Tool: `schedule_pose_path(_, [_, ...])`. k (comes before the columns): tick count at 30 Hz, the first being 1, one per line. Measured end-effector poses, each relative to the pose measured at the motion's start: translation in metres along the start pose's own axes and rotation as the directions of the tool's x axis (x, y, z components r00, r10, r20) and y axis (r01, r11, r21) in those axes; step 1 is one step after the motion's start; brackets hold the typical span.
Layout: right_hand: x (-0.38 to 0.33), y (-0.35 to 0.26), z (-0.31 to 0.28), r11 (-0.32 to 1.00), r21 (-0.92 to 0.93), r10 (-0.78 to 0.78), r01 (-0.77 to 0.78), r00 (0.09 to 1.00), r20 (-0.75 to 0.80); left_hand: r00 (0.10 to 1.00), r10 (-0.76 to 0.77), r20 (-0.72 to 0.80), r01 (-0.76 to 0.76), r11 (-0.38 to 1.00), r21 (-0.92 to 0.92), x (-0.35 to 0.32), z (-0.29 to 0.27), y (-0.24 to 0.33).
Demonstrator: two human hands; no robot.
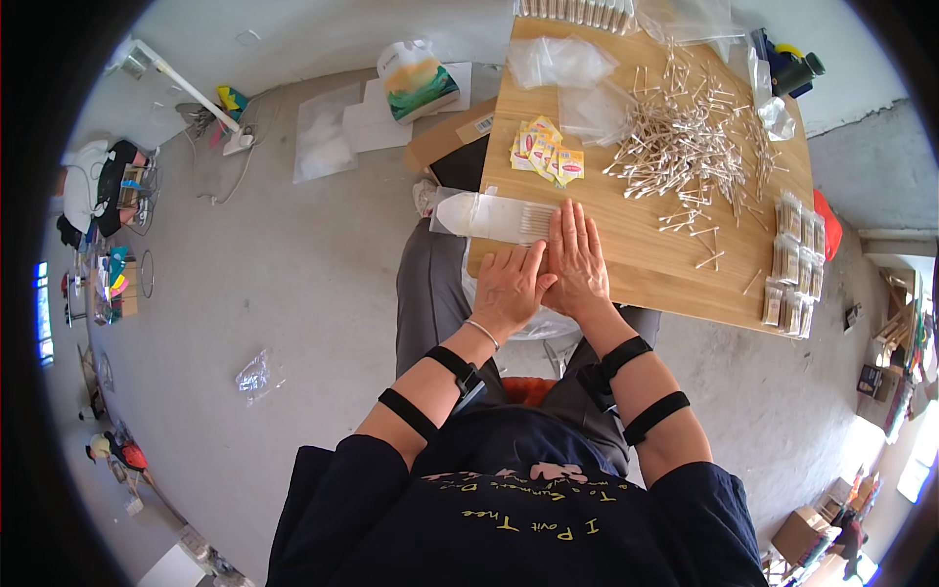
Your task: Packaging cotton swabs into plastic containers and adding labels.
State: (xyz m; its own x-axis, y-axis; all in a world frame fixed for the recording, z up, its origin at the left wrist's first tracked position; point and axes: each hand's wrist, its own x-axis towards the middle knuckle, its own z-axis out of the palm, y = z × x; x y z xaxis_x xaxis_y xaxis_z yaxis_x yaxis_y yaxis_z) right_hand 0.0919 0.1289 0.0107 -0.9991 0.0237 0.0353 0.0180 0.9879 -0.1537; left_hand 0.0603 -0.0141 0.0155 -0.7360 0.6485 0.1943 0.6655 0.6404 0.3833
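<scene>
At the table's near left corner lies a clear plastic bag with a white rounded insert (460, 212) at its left end. A row of cotton swabs (535, 217) shows at the bag's right end. My right hand (577, 259) lies flat with fingers stretched out, its fingertips beside the swab ends. My left hand (511, 291) rests at the table edge just below the bag, fingers extended and thumb touching or nearly touching my right hand. Neither hand grips anything visible. What lies under the palms is hidden.
A large pile of loose cotton swabs (680, 147) spreads over the wooden table (646, 264). Small yellow-and-white cards (546, 154) and empty clear bags (562, 64) lie at its left. Filled swab packs (794, 259) stand along the right edge. An open cardboard box (445, 142) adjoins the table's left side.
</scene>
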Motion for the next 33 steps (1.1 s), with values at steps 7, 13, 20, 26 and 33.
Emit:
schedule_pose_path(7, [0.001,-0.002,0.000,0.999,0.041,0.029,-0.030,0.999,0.031,1.000,-0.013,0.012,0.013,0.999,-0.046,0.008,-0.005,0.001])
schedule_pose_path(13, [0.001,-0.002,-0.001,1.000,0.009,0.024,-0.024,0.999,0.043,1.000,-0.004,0.028,0.005,0.999,-0.038,0.009,-0.006,0.000])
schedule_pose_path(20, [0.000,-0.001,0.000,0.998,0.059,0.026,-0.028,0.999,0.027,0.998,-0.053,0.035,0.056,0.994,-0.091,0.014,-0.008,0.003])
schedule_pose_path(26, [0.001,-0.002,0.000,0.999,0.027,0.024,-0.025,0.999,0.021,1.000,-0.005,-0.002,0.005,0.998,-0.062,0.016,-0.005,0.000])
schedule_pose_path(33, [0.000,0.000,0.005,0.999,0.044,0.008,-0.007,1.000,-0.028,1.000,-0.013,0.011,0.013,0.998,-0.068,0.015,-0.002,-0.004])
